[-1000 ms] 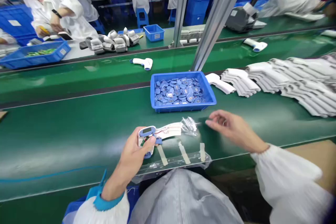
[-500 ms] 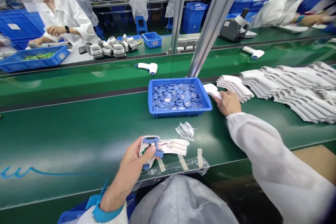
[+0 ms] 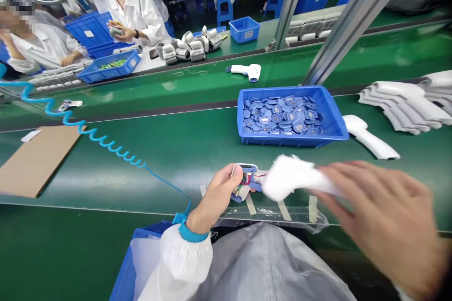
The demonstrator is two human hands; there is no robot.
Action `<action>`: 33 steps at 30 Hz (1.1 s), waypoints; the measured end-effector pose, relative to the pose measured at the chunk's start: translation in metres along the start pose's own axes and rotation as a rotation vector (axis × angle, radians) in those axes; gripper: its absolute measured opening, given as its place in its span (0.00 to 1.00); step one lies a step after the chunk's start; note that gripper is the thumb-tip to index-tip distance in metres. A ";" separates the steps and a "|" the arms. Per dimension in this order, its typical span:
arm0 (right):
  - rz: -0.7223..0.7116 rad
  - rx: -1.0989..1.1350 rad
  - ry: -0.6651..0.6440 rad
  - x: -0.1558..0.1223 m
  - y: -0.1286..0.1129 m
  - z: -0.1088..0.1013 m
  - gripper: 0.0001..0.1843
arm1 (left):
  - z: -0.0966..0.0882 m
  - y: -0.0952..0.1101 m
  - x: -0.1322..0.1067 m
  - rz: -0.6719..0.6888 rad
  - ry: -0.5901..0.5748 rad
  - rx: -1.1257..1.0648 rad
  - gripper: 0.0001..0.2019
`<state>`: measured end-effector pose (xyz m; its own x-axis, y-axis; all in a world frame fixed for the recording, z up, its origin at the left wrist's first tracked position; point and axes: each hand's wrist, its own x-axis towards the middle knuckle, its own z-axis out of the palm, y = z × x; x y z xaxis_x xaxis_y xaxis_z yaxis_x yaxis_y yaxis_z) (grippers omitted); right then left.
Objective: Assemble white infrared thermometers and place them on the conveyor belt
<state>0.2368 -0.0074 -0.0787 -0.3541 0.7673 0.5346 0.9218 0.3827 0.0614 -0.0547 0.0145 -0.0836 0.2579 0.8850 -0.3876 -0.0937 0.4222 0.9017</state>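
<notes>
My left hand (image 3: pixel 215 193) is closed around a partly built blue-and-white handheld thermometer (image 3: pixel 245 183), with coloured wires and a small circuit board showing. My right hand (image 3: pixel 374 202), blurred by motion, holds a white plastic thermometer housing (image 3: pixel 293 178) right beside that thermometer. Under both lies a clear plastic sheet (image 3: pixel 271 216) with tape strips. A blue tray (image 3: pixel 293 139) of small blue discs (image 3: pixel 282 115) stands ahead, with a loose white housing (image 3: pixel 367 136) to its right.
Stacked white housings (image 3: pixel 406 103) lie at the right on the green conveyor belt (image 3: pixel 141 174). To the left are a cardboard sheet (image 3: pixel 35 164) and a coiled blue cord (image 3: pixel 95 134). Co-workers sit across a second belt, behind a metal post (image 3: pixel 356 23).
My right hand has moved from the stacked housings to my left hand, carrying a white housing. The view has turned left, shifting the tray rightward and bringing the blue cord and cardboard into sight.
</notes>
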 end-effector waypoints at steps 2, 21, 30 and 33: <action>-0.135 0.038 -0.016 0.017 -0.044 -0.006 0.14 | 0.000 -0.002 0.001 0.027 -0.013 -0.001 0.29; 0.334 0.647 -0.075 0.089 -0.129 0.029 0.26 | 0.004 0.008 -0.012 0.250 -0.046 0.709 0.08; 0.387 0.545 0.050 0.087 -0.132 0.028 0.30 | 0.003 0.000 -0.016 0.306 -0.059 0.806 0.11; 0.424 0.579 0.028 0.085 -0.132 0.025 0.29 | 0.006 -0.006 -0.017 0.258 -0.068 0.821 0.13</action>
<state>0.0812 0.0201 -0.0630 0.0273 0.8998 0.4354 0.7452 0.2719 -0.6089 -0.0531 -0.0043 -0.0810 0.3837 0.9090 -0.1628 0.5607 -0.0892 0.8232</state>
